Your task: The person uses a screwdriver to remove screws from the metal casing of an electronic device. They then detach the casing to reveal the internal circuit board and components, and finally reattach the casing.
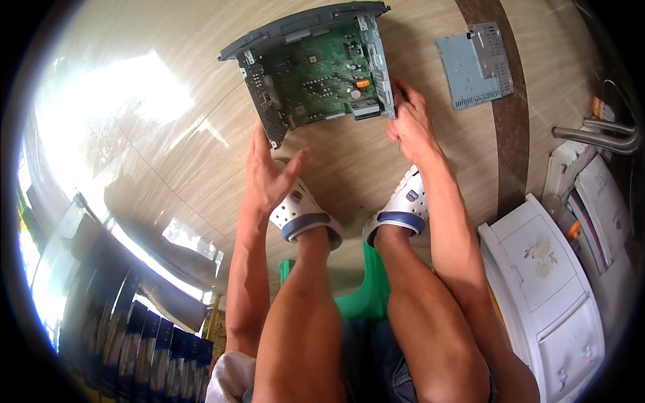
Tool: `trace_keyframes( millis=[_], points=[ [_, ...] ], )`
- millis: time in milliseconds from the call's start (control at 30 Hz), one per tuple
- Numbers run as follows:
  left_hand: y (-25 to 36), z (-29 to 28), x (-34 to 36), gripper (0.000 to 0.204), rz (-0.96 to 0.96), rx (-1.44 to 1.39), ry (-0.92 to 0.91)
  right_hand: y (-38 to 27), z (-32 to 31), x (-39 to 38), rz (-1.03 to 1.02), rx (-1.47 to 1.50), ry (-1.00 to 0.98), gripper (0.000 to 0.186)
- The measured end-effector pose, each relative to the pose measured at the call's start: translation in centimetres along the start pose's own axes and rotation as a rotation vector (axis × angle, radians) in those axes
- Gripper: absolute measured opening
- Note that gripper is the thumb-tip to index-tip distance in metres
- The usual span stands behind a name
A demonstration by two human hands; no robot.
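Note:
An opened car stereo [312, 70] is in front of my feet, its dark grey front panel facing away and its green circuit board exposed between metal side plates. My left hand [270, 171] touches the outside of the left plate near its close corner; the fingers are stretched, partly hidden by the plate, and the thumb stands apart. At the close right corner, the curled fingers of my right hand [411, 124] grip the stereo's edge. A flat metal cover plate [465, 70] lies on the floor to the right.
My white clogs [406, 198] stand close behind the stereo, by a green plastic stool [366, 299]. To the right are a white drawer cabinet [537, 269] and a bent metal tube [601, 138]. Blue-and-white packages [158, 349] line the lower left. A dark strip [512, 144] crosses the glossy tiles.

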State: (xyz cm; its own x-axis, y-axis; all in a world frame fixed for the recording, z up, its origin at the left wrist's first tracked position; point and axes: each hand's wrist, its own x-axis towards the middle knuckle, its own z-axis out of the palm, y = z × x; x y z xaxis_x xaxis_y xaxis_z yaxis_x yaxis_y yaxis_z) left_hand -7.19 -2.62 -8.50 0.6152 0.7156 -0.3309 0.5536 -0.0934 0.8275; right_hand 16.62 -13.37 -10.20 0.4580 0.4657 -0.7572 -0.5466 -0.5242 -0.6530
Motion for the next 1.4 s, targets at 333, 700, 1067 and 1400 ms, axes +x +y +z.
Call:
trace_keyframes(
  millis=[333,700,1067,1400],
  points=[
    [-0.3,0.8,2.2,0.030,-0.075,0.099,0.128,0.7,-1.7,-0.3,-0.028,-0.059,-0.186,0.071],
    [2.1,-0.7,2.0,0.036,-0.129,0.128,0.120,-1.8,-1.6,-2.5,-0.431,-0.411,-0.224,0.070],
    [5.2,-1.9,2.3,0.034,-0.151,0.176,0.132,-3.9,0.1,-4.1,-0.659,-0.693,0.087,0.042],
    [11.5,-4.4,0.9,0.019,-0.168,0.280,0.053,-8.4,-1.4,-9.3,-0.775,-0.889,0.186,0.021]
  ],
)
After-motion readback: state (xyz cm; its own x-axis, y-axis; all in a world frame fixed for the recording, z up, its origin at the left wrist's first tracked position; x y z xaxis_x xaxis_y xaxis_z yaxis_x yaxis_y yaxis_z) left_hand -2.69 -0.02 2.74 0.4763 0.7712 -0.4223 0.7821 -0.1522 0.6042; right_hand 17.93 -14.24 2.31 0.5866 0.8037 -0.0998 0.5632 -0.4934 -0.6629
